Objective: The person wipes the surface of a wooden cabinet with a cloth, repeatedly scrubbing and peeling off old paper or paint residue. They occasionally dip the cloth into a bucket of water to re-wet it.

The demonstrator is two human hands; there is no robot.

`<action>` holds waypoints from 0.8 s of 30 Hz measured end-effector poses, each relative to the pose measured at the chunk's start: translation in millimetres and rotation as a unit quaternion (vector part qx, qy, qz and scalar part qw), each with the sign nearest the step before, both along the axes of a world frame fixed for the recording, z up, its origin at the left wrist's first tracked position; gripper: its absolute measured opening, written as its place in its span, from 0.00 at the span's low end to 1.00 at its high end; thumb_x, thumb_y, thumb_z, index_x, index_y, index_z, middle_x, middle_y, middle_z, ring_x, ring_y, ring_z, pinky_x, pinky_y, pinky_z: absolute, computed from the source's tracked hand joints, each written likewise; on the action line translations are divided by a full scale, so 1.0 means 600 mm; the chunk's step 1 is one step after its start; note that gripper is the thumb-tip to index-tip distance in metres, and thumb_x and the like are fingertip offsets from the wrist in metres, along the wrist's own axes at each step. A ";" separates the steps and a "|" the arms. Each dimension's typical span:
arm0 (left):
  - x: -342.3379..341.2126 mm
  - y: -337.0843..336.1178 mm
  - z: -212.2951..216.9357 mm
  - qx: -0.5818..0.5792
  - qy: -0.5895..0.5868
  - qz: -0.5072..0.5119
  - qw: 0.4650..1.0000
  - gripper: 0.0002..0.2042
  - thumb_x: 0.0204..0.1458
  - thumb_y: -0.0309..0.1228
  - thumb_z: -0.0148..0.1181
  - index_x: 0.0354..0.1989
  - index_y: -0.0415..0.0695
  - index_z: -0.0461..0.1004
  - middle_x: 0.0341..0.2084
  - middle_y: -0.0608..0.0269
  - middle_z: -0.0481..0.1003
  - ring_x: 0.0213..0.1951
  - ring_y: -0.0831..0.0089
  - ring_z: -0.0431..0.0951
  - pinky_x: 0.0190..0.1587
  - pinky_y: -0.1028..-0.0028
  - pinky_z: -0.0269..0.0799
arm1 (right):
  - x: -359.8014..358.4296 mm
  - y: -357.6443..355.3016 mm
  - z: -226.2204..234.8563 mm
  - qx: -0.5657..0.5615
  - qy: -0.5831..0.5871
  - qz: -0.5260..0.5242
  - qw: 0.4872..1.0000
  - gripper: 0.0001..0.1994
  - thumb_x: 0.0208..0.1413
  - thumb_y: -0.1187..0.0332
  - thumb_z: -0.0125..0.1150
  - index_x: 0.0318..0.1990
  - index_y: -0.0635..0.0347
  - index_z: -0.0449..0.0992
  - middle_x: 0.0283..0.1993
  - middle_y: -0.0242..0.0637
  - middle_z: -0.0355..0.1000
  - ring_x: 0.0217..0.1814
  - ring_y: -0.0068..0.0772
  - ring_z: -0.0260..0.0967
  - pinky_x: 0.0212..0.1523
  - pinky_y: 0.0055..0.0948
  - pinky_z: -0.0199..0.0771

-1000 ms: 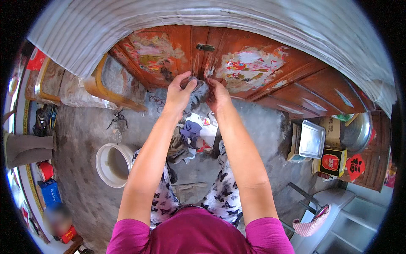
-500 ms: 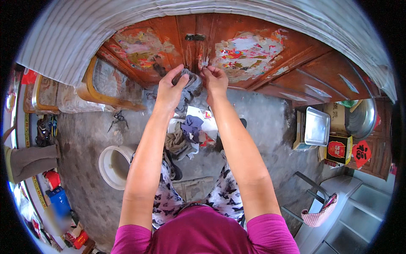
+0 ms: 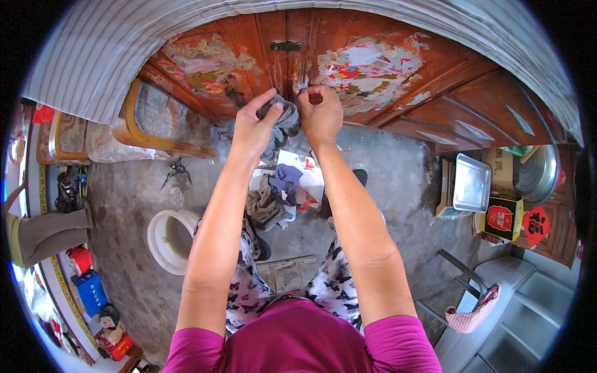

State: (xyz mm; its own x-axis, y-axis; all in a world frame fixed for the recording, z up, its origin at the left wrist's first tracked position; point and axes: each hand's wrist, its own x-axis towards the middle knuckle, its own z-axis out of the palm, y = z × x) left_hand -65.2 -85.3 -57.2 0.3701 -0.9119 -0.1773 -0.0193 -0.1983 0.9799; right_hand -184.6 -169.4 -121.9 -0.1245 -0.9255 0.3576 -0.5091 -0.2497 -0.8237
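Note:
My left hand (image 3: 254, 127) is closed on a crumpled grey rag (image 3: 285, 118), which hangs in front of a reddish-brown wooden cabinet (image 3: 273, 59). My right hand (image 3: 321, 115) makes a pinch against the cabinet front, beside the seam between its two doors. A small whitish patch (image 3: 303, 83) shows at those fingertips; whatever sits between them is too small to make out. Torn, colourful paper remnants (image 3: 367, 71) cover part of the right door. Above my hands is a dark metal latch (image 3: 286, 46).
Below my hands, crumpled cloths (image 3: 267, 205) lie on white sheets on the concrete floor. A white bucket (image 3: 171, 242) of murky water stands to the left. A metal tray (image 3: 471, 183) and boxes stand at right, near a metal-framed chair (image 3: 466, 273). Another person's legs (image 3: 53, 233) show far left.
My right hand has turned, and its fingers have curled into a tighter pinch at the door seam. My left hand keeps the rag at nearly the same place.

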 end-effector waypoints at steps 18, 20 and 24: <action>0.007 -0.002 0.002 0.016 -0.023 0.005 1.000 0.22 0.62 0.33 0.63 0.64 0.42 0.73 0.63 0.58 0.73 0.66 0.71 0.68 0.69 0.69 0.56 | 0.000 0.003 0.022 0.068 -0.160 0.051 0.983 0.05 0.56 0.72 0.67 0.35 0.64 0.78 0.30 0.35 0.79 0.32 0.23 0.76 0.38 0.26 0.76; 0.008 -0.001 0.002 0.013 -0.028 0.004 1.000 0.22 0.62 0.33 0.63 0.64 0.42 0.74 0.63 0.58 0.73 0.66 0.71 0.68 0.69 0.69 0.56 | -0.001 0.008 0.032 0.066 -0.191 0.077 0.976 0.05 0.57 0.73 0.65 0.33 0.64 0.76 0.29 0.34 0.78 0.32 0.22 0.74 0.37 0.25 0.74; 0.002 0.000 0.010 0.012 -0.020 0.007 1.000 0.22 0.62 0.34 0.63 0.63 0.41 0.74 0.62 0.57 0.73 0.65 0.70 0.68 0.69 0.69 0.56 | -0.006 0.027 0.037 0.029 -0.314 0.100 0.944 0.05 0.55 0.72 0.63 0.31 0.63 0.75 0.28 0.37 0.78 0.31 0.23 0.74 0.36 0.27 0.73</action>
